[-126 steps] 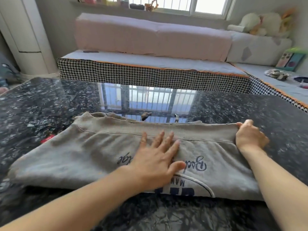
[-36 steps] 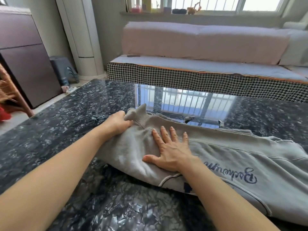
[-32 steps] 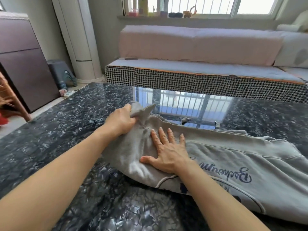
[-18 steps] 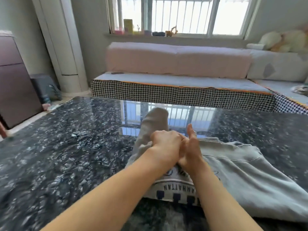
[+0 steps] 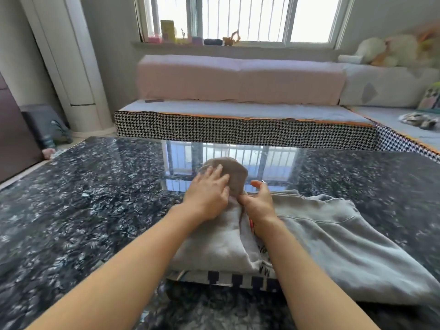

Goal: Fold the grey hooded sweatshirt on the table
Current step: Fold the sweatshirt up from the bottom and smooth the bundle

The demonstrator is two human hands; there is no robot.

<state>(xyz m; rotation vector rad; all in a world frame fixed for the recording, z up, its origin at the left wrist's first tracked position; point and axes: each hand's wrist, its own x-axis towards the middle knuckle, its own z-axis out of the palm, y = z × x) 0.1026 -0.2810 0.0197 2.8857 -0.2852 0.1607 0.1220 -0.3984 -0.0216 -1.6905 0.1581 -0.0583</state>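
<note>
Both hands on grey sweatshirt (image 5: 321, 236): left hand (image 5: 207, 195) fingers flat pressing, right hand (image 5: 258, 204) pinching fold.

Sweatshirt (image 5: 333, 236) on the tabletop (image 5: 83, 210)

Left hand (image 5: 207, 194) rests on its left end, right hand (image 5: 258, 202) just right of that; sofa (image 5: 238, 82) behind the sweatshirt, cabinet (image 5: 14, 129) far left.
</note>
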